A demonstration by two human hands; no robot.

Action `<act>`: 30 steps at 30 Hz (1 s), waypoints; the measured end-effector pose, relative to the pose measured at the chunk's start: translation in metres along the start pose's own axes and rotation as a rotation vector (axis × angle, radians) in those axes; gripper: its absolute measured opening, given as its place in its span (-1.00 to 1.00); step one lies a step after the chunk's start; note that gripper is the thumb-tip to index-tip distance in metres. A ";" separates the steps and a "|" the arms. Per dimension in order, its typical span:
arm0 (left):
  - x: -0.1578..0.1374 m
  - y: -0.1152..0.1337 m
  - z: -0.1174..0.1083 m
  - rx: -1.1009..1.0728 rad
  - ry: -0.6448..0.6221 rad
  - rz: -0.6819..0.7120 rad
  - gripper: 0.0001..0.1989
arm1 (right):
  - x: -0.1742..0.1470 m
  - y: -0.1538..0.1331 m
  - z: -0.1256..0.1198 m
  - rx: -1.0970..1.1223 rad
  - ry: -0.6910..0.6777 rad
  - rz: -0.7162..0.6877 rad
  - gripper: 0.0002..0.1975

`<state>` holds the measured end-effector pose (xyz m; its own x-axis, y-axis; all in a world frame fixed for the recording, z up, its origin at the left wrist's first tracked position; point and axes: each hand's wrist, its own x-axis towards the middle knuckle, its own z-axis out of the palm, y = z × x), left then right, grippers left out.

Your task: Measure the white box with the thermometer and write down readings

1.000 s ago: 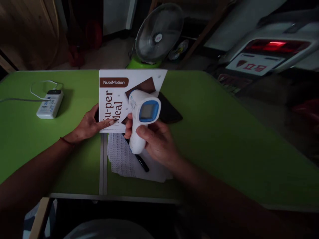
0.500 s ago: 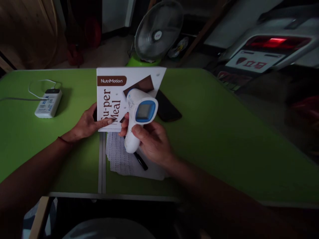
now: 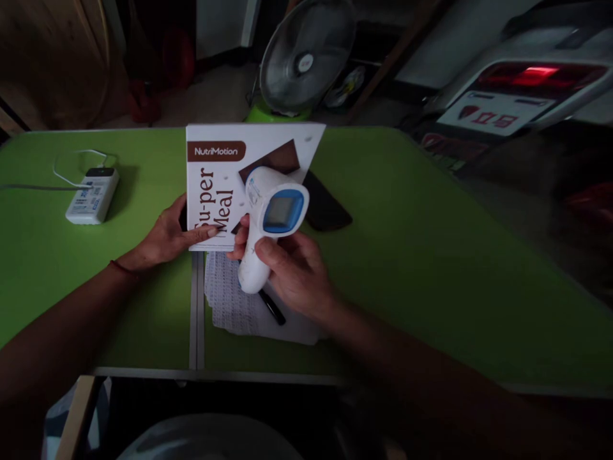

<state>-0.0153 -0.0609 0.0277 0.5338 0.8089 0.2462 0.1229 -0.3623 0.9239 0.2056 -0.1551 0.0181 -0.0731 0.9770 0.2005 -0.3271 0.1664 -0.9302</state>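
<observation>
My left hand [image 3: 175, 233] grips the lower left edge of a white box [image 3: 211, 182] printed "NutriMotion Su-per Meal", thumb on its front and the other fingers behind it. In front of the box, my right hand [image 3: 292, 265] is wrapped round the handle of a white infrared thermometer [image 3: 256, 262]. The thermometer's blue-framed screen faces me and looks blank grey. Its head covers part of the box's front. Beneath my right hand lie printed papers [image 3: 234, 300] with a black pen [image 3: 272, 308] on top. A dark phone [image 3: 328, 207] lies partly behind the box.
The green table [image 3: 421, 268] has a metal seam [image 3: 196, 313] running front to back. At left sits a white power bank [image 3: 93, 198] with cables attached. Beyond the far edge stand a round fan-shaped heater [image 3: 306, 64] and a vehicle's rear with a red light [image 3: 536, 73].
The box looks slightly larger and its top edge sits a little higher. The thermometer's head has shifted slightly right. Both hands keep their holds.
</observation>
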 end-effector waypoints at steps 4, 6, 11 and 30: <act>0.000 0.003 0.001 -0.005 -0.001 -0.009 -0.36 | 0.000 0.000 0.001 0.027 0.009 0.011 -0.57; 0.000 0.002 0.001 -0.017 0.005 -0.012 -0.35 | 0.000 0.001 0.001 0.027 0.010 -0.001 -0.59; 0.000 0.001 0.001 -0.040 0.011 -0.007 -0.33 | -0.001 0.003 -0.001 0.016 -0.005 0.006 -0.60; 0.001 0.002 -0.004 0.044 0.008 -0.011 -0.38 | -0.001 0.003 0.000 -0.030 -0.013 -0.004 -0.56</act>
<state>-0.0179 -0.0591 0.0306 0.5259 0.8163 0.2388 0.1651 -0.3734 0.9129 0.2047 -0.1553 0.0156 -0.0843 0.9745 0.2079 -0.2986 0.1743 -0.9383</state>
